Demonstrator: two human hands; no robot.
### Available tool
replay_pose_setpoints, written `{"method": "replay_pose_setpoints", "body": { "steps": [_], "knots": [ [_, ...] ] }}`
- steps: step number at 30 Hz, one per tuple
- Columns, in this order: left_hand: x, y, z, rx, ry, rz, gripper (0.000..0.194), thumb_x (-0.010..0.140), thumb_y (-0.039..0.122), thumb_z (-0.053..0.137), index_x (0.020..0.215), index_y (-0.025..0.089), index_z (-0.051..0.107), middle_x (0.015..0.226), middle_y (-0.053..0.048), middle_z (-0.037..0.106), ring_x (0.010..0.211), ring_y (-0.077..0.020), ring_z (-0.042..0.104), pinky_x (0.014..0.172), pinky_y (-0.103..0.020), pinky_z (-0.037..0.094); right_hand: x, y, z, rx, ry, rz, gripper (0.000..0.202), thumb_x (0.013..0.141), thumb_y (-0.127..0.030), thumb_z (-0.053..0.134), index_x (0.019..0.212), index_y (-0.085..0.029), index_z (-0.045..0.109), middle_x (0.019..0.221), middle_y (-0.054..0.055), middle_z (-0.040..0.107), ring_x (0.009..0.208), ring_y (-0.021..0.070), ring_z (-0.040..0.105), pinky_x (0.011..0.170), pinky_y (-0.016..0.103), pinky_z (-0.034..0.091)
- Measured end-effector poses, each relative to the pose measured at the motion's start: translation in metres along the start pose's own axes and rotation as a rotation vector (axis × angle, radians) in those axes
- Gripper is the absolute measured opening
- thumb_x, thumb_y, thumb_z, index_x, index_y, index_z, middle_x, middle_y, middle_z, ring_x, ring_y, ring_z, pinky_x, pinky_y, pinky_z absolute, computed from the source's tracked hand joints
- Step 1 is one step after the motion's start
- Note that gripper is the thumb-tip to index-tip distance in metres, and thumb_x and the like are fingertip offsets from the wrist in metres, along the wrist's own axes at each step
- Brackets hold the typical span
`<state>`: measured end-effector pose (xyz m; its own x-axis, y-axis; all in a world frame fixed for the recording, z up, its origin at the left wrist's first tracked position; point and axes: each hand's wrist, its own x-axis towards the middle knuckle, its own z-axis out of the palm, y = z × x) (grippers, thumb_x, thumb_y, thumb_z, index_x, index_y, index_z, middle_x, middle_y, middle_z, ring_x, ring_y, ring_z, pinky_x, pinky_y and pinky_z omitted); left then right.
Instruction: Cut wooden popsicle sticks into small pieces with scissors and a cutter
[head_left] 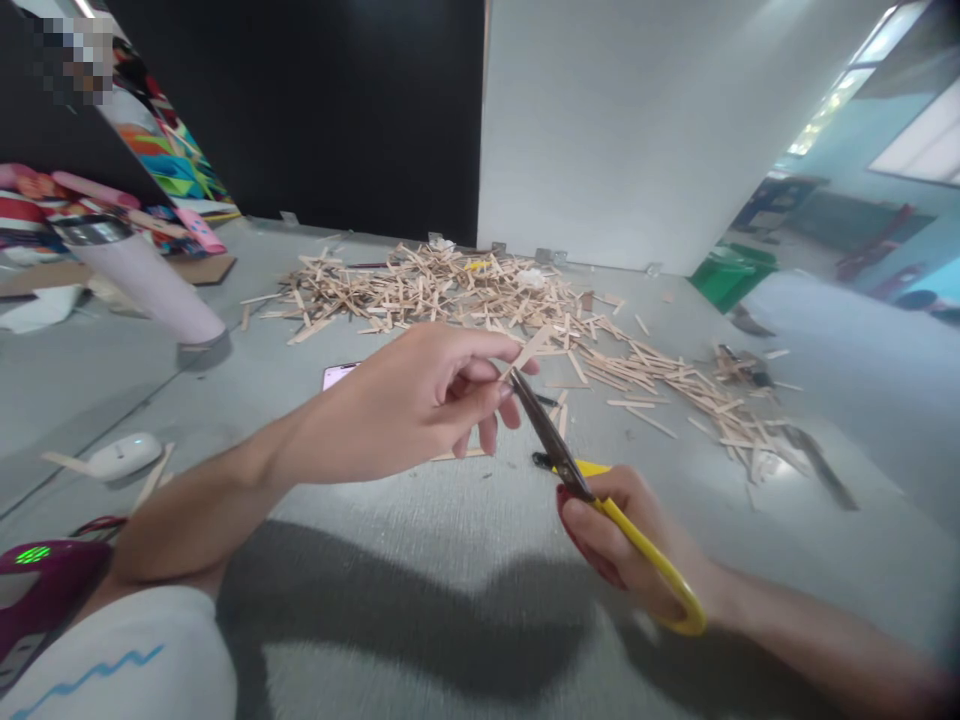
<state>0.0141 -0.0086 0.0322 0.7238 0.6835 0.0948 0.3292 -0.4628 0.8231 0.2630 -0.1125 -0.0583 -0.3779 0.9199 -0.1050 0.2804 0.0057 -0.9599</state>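
Observation:
Between its thumb and fingers my left hand (409,410) pinches a pale wooden stick (531,350), near the middle of the view. Yellow-handled scissors (551,435) are in my right hand (637,530), its fingers wrapped round the handles. The dark blades point up and left, and their tip meets the lower end of the stick by my left fingertips. Behind my hands a large heap of wooden sticks (420,285) lies spread over the grey table (420,560), trailing off to the right.
A pale tumbler (154,285) and a white mouse (125,456) are at the left, with a purple device (49,600) below. A phone (339,375) lies partly behind my left hand. Black and white panels rise behind the heap. A metal tool (821,465) lies at the right.

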Motion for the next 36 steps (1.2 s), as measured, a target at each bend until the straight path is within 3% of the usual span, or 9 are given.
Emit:
{"method": "replay_pose_setpoints", "body": {
  "steps": [6, 15, 28, 36],
  "knots": [
    [0.0001, 0.0020, 0.0031, 0.181, 0.130, 0.062, 0.018, 0.106, 0.020, 0.058, 0.092, 0.019, 0.068, 0.080, 0.000, 0.080, 0.062, -0.0120, 0.073, 0.054, -0.019, 0.054, -0.0032, -0.0004, -0.0043, 0.020, -0.063, -0.046, 0.054, 0.109, -0.056, 0.061, 0.072, -0.023, 0.039, 0.061, -0.007, 0.038, 0.051, 0.0089, 0.035, 0.049, 0.026, 0.021],
    [0.0007, 0.0017, 0.0004, 0.191, 0.074, 0.054, 0.019, 0.109, 0.023, 0.054, 0.103, 0.020, 0.072, 0.084, 0.000, 0.082, 0.061, -0.0120, 0.074, 0.055, -0.020, 0.055, -0.0007, 0.0072, -0.0024, -0.004, -0.013, 0.050, 0.056, 0.109, -0.046, 0.065, 0.063, -0.022, 0.045, 0.052, -0.007, 0.041, 0.049, 0.0092, 0.035, 0.047, 0.027, 0.021],
    [0.0032, 0.0009, 0.0019, 0.206, 0.082, 0.058, 0.018, 0.107, 0.022, 0.054, 0.099, 0.020, 0.070, 0.082, 0.000, 0.082, 0.059, -0.0124, 0.073, 0.052, -0.020, 0.051, 0.0023, 0.0076, -0.0003, -0.049, 0.025, 0.076, 0.066, 0.110, -0.057, 0.059, 0.055, -0.022, 0.044, 0.046, -0.006, 0.041, 0.046, 0.0087, 0.035, 0.045, 0.027, 0.020],
    [0.0057, -0.0002, 0.0037, 0.248, 0.080, 0.083, 0.016, 0.105, 0.019, 0.054, 0.100, 0.020, 0.069, 0.080, 0.001, 0.082, 0.057, -0.0123, 0.072, 0.051, -0.021, 0.049, 0.0010, 0.0087, 0.0031, 0.024, 0.027, 0.099, 0.065, 0.111, -0.052, 0.059, 0.055, -0.022, 0.045, 0.045, -0.006, 0.043, 0.043, 0.0079, 0.036, 0.042, 0.025, 0.021]
  ]
}}
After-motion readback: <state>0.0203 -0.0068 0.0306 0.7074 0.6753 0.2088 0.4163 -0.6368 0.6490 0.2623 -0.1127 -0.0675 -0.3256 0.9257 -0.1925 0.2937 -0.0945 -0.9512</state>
